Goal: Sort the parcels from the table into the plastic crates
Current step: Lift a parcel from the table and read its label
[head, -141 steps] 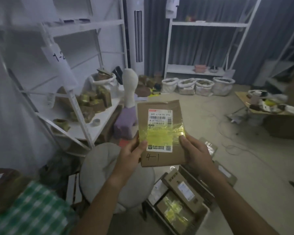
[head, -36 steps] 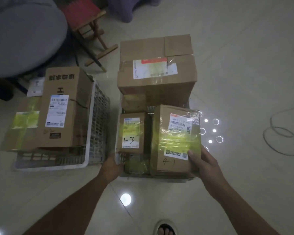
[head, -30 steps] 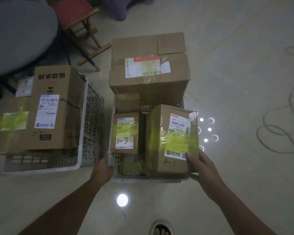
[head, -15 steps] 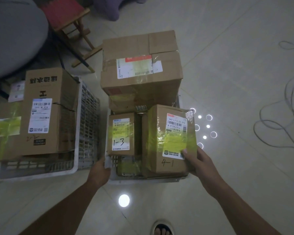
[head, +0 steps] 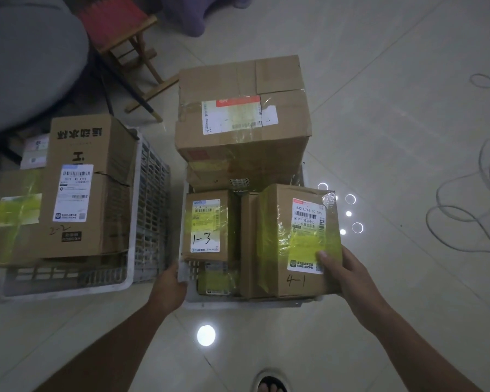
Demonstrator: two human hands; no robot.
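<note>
While two hands [head: 348, 275] [head: 169, 287] work, two crates [head: 68, 287] [head: 238, 304] hold perhaps seven parcels [head: 294, 241]

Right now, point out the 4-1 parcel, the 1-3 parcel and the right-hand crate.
4-1 parcel [head: 300, 267], head view, bare cardboard left of its label.
1-3 parcel [head: 205, 226], head view, its label.
right-hand crate [head: 210, 305], head view, near rim.

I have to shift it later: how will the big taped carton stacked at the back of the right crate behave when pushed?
The big carton probably stays stiff: its faces look flat. It may tip, since it sits high on other parcels. Its tape looks glossy, perhaps slippery.
</note>
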